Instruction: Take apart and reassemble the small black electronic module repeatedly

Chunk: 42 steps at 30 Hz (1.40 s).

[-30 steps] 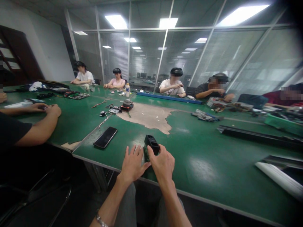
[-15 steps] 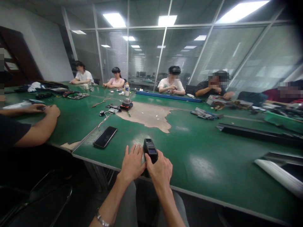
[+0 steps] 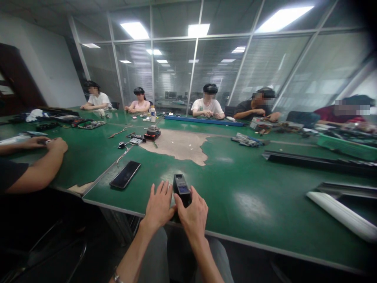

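Observation:
A black box-shaped device with a small bluish screen (image 3: pixel 181 184) stands near the front edge of the green table (image 3: pixel 235 173). Its exact kind I cannot make out. My right hand (image 3: pixel 193 210) grips its near end, thumb on the left side and fingers on the right. Beside it, my left hand (image 3: pixel 159 204) lies flat with fingers stretched out, close to the device's left side. Whether the left thumb touches the device is hard to see. A dark-screened smartphone (image 3: pixel 125 175) lies on the table left of my left hand.
Beyond the phone are a wired part (image 3: pixel 137 139) and a red-and-black component (image 3: pixel 152 133). Dark metal profiles (image 3: pixel 309 164) and a white bar (image 3: pixel 338 216) lie at right, near a green basket (image 3: pixel 344 145). A co-worker's arms (image 3: pixel 44 157) rest at left; several people sit opposite.
The device has turned in my right hand from a tilt, so its screen now faces up toward me. My left hand stays spread beside it. The view has shifted slightly right.

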{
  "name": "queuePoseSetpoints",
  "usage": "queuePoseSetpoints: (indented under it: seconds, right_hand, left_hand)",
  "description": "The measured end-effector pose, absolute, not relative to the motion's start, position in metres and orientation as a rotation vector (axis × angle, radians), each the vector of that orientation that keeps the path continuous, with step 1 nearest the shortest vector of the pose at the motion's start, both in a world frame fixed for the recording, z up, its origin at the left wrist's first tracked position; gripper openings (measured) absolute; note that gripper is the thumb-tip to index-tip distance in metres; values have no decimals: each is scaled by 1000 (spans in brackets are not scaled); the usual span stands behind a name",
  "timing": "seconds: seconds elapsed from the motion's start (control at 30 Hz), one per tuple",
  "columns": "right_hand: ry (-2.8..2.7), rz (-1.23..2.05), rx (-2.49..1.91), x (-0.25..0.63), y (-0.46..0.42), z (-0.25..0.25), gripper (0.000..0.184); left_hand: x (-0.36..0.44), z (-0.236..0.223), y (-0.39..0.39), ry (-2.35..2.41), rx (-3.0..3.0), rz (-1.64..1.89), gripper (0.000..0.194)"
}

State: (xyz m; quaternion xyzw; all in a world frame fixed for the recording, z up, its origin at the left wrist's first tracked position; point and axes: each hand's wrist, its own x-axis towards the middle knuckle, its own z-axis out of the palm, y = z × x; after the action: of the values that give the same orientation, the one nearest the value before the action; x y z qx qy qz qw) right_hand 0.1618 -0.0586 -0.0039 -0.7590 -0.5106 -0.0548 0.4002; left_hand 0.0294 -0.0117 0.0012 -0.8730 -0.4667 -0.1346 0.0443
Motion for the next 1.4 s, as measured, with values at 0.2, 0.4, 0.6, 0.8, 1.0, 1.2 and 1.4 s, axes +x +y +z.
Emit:
queuePoseSetpoints:
  seconds: [0.2,0.4,0.6,0.8,1.0,1.2,1.4]
  right_hand:
    - [-1355,-49,-1920,163,-60,9,39]
    - [-1327,2,-1862,164,-58,15,38]
    - [-1242,89,-1659,176,-55,40,44]
    - [-1090,0,-1678,216,-57,35,53]
    - [-1097,-8,-1803,241,-59,6,52]
    - [-1168,-83,-1792,237,-58,-5,50]
    - [-1202,-107,-1840,239,-59,-11,54]
  left_hand:
    - [31,2,-12,-1434,-2661,-410,61]
    - [32,4,-12,-1444,-2677,-401,60]
    - [33,9,-14,-1467,-2701,-412,70]
    - [34,9,-14,-1493,-2717,-453,75]
    - [33,8,-14,-1482,-2728,-464,73]
    - [32,10,-15,-1492,-2722,-480,72]
    - [33,11,-15,-1481,-2720,-483,71]
